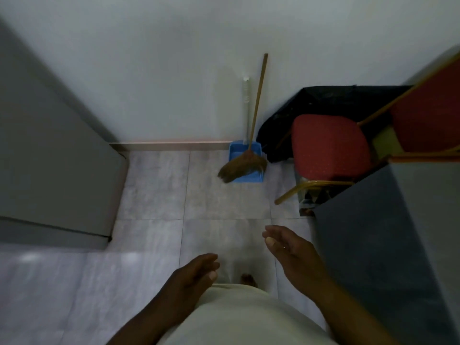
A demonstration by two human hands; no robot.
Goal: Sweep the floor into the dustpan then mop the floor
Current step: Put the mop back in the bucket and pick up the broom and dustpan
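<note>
- The broom (255, 115) is leaning against the wall (149, 70), its bristles resting in the blue dustpan (235, 150) at the floor's (154, 190) far edge, just beside a red chair (328, 145).
- Reaching for the wooden handle mid-length (not the bristles) is looking like the best approach.
- The right grip (286, 247) and left grip (196, 272) are hanging spread and relaxed, holding nothing.

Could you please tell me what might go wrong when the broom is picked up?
The bristles of the broom rest in the blue dustpan, so lifting it alone might topple the dustpan's handle. A gold leg of the red chair juts onto the floor; the bare foot could catch it.
</note>
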